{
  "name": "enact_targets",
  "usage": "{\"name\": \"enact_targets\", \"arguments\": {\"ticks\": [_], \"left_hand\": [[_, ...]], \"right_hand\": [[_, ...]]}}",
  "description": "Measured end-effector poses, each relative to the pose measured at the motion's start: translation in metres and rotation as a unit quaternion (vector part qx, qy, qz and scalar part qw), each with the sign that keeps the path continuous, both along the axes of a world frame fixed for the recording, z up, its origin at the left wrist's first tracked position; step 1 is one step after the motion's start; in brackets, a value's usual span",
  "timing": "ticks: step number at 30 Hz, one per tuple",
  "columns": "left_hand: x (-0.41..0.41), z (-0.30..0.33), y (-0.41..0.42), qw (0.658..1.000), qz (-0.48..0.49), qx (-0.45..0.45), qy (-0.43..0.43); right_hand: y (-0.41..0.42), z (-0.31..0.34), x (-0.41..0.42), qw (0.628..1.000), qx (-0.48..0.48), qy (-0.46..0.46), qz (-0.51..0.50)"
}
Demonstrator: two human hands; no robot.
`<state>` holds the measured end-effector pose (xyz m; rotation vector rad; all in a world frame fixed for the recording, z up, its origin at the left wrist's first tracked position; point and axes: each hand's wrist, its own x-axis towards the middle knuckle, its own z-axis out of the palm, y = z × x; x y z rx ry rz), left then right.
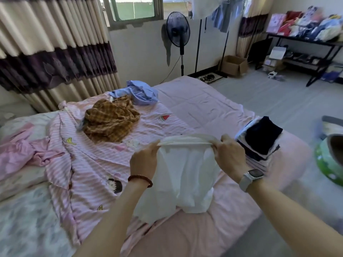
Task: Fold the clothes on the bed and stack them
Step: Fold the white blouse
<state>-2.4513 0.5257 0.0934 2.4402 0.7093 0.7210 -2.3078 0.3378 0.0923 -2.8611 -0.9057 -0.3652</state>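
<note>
A white garment [185, 175] hangs in front of me above the pink bed [194, 101], stretched by its waistband. My left hand [144, 160] pinches the band's left end and my right hand [230, 156] pinches the right end. Its lower part drapes onto the bed. A stack of folded clothes [259, 140], dark navy on top, sits on the bed just right of my right hand. Further back lie a crumpled brown checked garment [111, 121] and a crumpled light blue garment [139, 93].
A pink striped quilt [89, 164] covers the bed's left half, with a pink cloth [24, 154] bunched at the far left. A standing fan [179, 38], a cardboard box [234, 64] and a black shelf [315, 52] stand beyond. A green tub [330, 160] sits right.
</note>
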Motion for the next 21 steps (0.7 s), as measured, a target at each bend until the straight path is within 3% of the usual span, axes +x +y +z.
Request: {"name": "enact_targets", "arguments": {"ticks": [3,5,9,11,15,18,21], "left_hand": [[-0.025,-0.018,-0.032,0.991,-0.059,-0.114,-0.039],[-0.046,-0.025,-0.055,0.977,-0.113,-0.179,-0.007],[-0.083,-0.021,-0.099,0.954,-0.184,-0.231,0.057],[-0.088,-0.010,-0.116,0.958,-0.177,-0.223,0.028],[-0.084,0.029,-0.138,0.971,-0.103,-0.179,-0.121],[-0.081,0.068,-0.136,0.965,-0.050,-0.143,-0.216],[-0.083,0.107,-0.132,0.956,-0.057,-0.101,-0.268]], "right_hand": [[-0.024,-0.016,-0.015,0.995,0.061,0.083,-0.008],[-0.053,-0.024,-0.020,0.972,0.152,0.170,0.056],[-0.130,-0.018,-0.034,0.873,0.184,0.432,0.135],[-0.151,-0.010,-0.039,0.864,0.249,0.416,0.137],[-0.146,0.030,-0.048,0.832,0.444,0.294,0.156],[-0.135,0.070,-0.051,0.806,0.504,0.237,0.199],[-0.127,0.108,-0.053,0.780,0.547,0.182,0.243]]}}
